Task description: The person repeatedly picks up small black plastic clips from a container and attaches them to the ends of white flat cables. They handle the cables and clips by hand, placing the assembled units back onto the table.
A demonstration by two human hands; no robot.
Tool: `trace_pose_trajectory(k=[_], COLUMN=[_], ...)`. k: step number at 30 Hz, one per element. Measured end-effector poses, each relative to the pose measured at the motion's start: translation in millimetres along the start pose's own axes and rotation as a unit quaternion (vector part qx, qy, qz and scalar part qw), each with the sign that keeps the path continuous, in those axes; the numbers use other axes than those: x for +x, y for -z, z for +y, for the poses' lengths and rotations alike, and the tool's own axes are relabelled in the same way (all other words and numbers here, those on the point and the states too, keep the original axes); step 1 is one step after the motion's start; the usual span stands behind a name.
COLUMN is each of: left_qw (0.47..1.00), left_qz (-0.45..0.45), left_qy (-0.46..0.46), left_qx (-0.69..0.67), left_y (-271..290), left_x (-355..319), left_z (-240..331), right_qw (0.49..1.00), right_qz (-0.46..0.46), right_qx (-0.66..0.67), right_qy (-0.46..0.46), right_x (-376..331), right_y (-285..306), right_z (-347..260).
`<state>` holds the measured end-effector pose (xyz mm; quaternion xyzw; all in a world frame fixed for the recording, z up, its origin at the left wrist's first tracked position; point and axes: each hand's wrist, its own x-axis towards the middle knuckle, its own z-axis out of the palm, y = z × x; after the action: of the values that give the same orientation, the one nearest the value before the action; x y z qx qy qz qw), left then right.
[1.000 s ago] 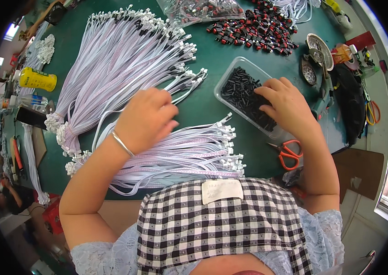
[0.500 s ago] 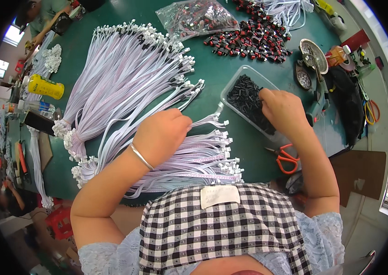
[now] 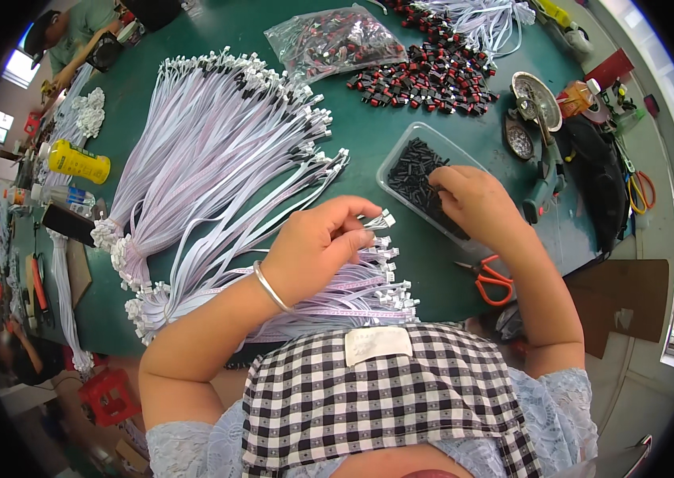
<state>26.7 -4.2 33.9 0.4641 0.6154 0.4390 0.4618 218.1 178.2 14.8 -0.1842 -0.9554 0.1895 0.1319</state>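
Hands apart: the left hand (image 3: pixel 315 240) curls beside white connectors (image 3: pixel 385 218) mid-frame, grip unclear; the right hand (image 3: pixel 478 203) reaches among black tubes (image 3: pixel 412 169) right of centre (pinching any, I can't tell). Light fingertips should suit such small pieces.

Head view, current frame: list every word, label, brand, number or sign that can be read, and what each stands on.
No text is clearly readable.
Yellow bottle: dark print, too small to read.
Clear bottle: blue label, too small to read.
White patch on the checked apron: faint marks, too blurred to read.
White flat cables: pinkish marks on some, too fine to tell whether they are letters.
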Motion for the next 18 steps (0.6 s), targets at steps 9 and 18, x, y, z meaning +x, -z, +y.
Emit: trace_pose_trajectory(k=[9, 18], left_qw=[0.967, 0.976], left_qz=[-0.023, -0.015], left_qy=[0.132, 0.094], left_qx=[-0.217, -0.196], left_y=[-2.8, -7.1], left_x=[1.1, 1.2], left_z=[-20.3, -26.8], right_qw=[0.997, 0.903], right_qz=[-0.059, 0.124], right_qx=[-0.022, 0.409], right_qy=[0.038, -0.045], right_x=[-7.7, -1.9], right_y=[-7.9, -1.4], right_z=[6.3, -48.5])
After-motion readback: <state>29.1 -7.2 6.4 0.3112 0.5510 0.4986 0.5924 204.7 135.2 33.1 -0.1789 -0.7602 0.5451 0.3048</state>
